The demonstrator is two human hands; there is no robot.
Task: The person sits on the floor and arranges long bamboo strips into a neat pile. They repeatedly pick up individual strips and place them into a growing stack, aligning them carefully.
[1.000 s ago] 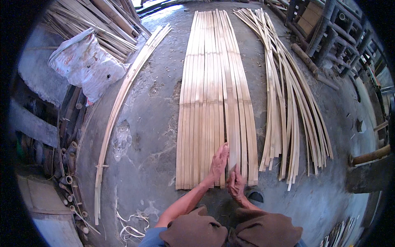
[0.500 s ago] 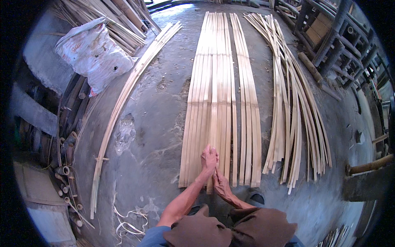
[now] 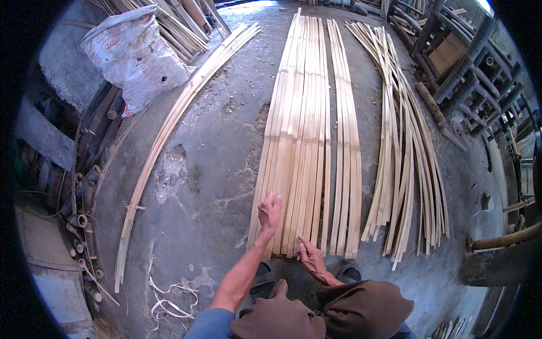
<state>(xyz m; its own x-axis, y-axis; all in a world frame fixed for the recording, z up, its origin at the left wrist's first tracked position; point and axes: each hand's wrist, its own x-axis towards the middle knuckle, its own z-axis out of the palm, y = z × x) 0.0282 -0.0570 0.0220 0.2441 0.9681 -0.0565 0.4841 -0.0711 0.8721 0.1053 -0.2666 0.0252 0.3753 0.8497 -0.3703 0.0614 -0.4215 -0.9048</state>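
Observation:
A wide row of flat, pale bamboo strips (image 3: 293, 164) lies side by side on the floor in front of me, running away lengthwise. One strip reaches past the others at the far end. My left hand (image 3: 270, 214) rests on or just over the row's left part, fingers stretched forward and nothing held. At the near ends of the strips is my right hand (image 3: 310, 257), its index finger pointing out and apart from the thumb, its other fingers bent. No strip shows in its grasp.
A narrower group of strips (image 3: 345, 152) lies right of the row, then a loose, crossing bundle (image 3: 403, 147). Tied strips (image 3: 164, 138) curve along the left. A white sack (image 3: 135, 53), cut bamboo poles (image 3: 82, 220) and pale shavings (image 3: 172, 302) are further left. A dark rack (image 3: 468, 73) stands far right.
My hands were together on a middle strip and are now apart, the left shifted leftward, the right slightly rightward. A strip end that jutted nearest me is gone; one now juts out far off.

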